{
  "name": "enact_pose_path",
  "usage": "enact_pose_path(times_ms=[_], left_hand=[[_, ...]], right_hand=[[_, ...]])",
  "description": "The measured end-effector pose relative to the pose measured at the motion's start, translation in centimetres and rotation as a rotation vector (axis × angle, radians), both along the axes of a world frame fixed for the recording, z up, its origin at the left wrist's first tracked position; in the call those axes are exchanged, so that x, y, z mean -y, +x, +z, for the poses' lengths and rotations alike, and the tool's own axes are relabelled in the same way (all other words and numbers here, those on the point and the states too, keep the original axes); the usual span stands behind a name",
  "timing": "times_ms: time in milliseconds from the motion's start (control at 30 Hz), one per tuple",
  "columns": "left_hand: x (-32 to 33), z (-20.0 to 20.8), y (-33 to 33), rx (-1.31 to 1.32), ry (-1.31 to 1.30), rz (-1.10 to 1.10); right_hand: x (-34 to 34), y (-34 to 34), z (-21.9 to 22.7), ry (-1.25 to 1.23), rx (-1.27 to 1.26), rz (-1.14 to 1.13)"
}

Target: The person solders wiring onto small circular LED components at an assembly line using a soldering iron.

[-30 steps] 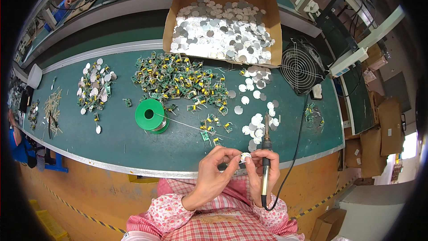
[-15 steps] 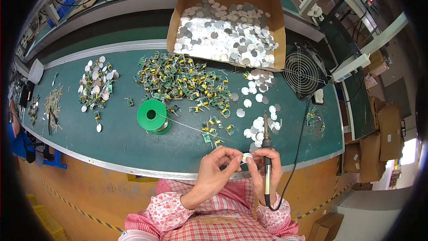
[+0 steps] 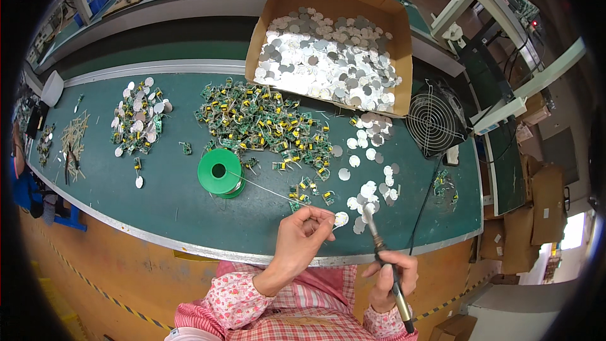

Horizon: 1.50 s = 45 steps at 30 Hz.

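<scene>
My left hand (image 3: 305, 232) is closed in a pinch, with a small round white disc (image 3: 341, 219) at its fingertips. A thin solder wire runs to those fingers from the green spool (image 3: 220, 172) standing on the bench. To the right, my right hand (image 3: 392, 280) is wrapped round a soldering iron (image 3: 379, 243), which tilts up and to the left. The iron's tip is over loose white discs (image 3: 362, 197), right of the held disc; whether it touches them I cannot tell. Just beyond my left hand lie small green circuit boards with yellow parts (image 3: 305, 187).
A cardboard box (image 3: 408, 57) full of discs stands at the back. Circuit boards form a large pile (image 3: 265, 117) mid-bench. A mixed heap (image 3: 136, 117) and cut wire pieces (image 3: 74, 142) lie left. A fan (image 3: 435, 117) stands right, near the iron's black cord (image 3: 421, 215).
My right hand has let go of the disc and moved down and right. It has swung the soldering iron from upright to a slant. The left hand keeps the disc; the whole view has shifted slightly.
</scene>
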State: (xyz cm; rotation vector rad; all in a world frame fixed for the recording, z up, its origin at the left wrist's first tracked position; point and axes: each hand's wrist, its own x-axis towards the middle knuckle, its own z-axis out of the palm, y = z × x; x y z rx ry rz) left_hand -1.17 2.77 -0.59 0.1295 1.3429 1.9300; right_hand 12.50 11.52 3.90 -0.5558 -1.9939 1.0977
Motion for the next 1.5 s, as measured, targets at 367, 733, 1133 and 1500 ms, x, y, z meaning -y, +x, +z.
enact_pose_path(times_ms=[367,733,1133,1500], left_hand=[[0.1,0.3,-0.1,0.009,0.028,0.001],[0.4,0.7,-0.1,0.013,0.016,0.002],[0.9,1.0,0.2,0.114,0.058,-0.044],[0.9,1.4,0.4,0.254,0.100,-0.225]], right_hand=[[0.0,-0.1,-0.4,0.017,0.027,0.192],[0.2,-0.1,-0.8,0.033,0.064,0.177],[0.7,-1.6,-1.7,-0.112,-0.017,-0.088],[0.1,-3.5,-2.8,-0.311,0.026,-0.006]])
